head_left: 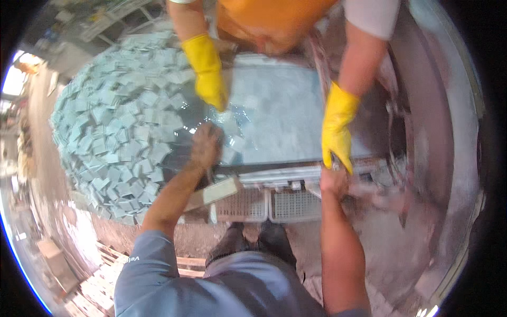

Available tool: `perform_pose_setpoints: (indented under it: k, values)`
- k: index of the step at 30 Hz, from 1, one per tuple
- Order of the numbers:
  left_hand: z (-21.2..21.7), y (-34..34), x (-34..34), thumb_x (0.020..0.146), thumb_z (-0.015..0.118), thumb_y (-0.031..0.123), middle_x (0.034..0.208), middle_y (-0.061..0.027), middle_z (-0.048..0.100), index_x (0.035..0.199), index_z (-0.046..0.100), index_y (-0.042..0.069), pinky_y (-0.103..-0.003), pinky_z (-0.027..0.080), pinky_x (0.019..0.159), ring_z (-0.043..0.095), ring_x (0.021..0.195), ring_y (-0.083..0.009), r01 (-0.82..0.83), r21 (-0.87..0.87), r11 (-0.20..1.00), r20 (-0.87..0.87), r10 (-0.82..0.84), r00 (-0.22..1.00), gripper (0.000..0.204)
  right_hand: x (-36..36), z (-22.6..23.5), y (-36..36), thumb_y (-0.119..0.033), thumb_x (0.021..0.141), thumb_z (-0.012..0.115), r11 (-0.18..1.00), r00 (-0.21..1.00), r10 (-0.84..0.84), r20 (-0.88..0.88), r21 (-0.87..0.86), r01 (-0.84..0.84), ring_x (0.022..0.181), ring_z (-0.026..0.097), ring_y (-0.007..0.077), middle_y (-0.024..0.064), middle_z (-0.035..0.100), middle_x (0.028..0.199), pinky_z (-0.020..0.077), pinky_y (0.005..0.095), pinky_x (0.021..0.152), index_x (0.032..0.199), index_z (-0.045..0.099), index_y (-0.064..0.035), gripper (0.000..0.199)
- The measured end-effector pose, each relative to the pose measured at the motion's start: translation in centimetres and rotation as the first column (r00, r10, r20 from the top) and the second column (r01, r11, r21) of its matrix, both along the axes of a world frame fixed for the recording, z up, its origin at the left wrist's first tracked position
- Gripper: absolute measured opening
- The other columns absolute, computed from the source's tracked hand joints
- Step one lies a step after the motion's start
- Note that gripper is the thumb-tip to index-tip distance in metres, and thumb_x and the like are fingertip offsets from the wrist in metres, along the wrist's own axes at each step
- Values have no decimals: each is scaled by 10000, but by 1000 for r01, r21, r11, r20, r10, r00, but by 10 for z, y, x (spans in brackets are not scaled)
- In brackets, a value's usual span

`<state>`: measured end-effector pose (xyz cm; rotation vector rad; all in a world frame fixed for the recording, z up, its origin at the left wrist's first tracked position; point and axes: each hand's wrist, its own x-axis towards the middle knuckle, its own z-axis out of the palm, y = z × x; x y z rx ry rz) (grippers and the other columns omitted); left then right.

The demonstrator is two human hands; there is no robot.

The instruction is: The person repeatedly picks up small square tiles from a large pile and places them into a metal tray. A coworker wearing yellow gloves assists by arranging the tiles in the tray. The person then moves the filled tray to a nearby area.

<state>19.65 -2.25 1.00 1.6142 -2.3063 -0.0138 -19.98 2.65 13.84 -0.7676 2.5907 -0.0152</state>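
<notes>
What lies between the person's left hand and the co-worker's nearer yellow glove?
In the head view, only wet grey slab surface with a few loose blue-grey square tiles separates the left hand from the yellow glove above it.

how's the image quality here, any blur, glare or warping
Head view: strong fisheye, so the tray edge bows and the corners go black; the right side by the person's right hand is smeared with motion blur; glare shines off the wet slab near a co-worker's yellow glove; a blown-out bright patch sits at far left; the heap of tiles and the left hand stay fairly sharp.
</notes>
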Motion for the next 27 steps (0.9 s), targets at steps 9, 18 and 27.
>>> perform_pose_setpoints:
  k: [9,18,27]
  values:
    - [3,21,-56,998,463,221,1256,-214,606,1314,571,10,-471,423,1053,583,1207,-346,-126,527,840,103,84,991,395,17,-11,7,-263,904,711,973,996,33,-82,-227,-51,1068,712,392,208,740,1196,542,509,906,1298,678,-30,459]
    - [18,18,-95,944,598,117,1280,-221,610,1227,599,4,-489,555,975,656,1133,-402,-186,695,694,-135,380,915,305,-8,-8,15,-340,878,775,982,997,-13,75,-185,27,1105,703,339,203,702,1280,535,482,966,1339,662,-43,561]
    - [32,38,-58,907,767,288,1245,-239,569,1312,565,35,-525,540,981,623,1140,-448,-69,632,772,-114,181,977,519,-10,-17,12,-446,869,717,997,998,53,-25,-55,-54,1141,685,437,240,688,1269,545,528,975,1383,611,-105,626]
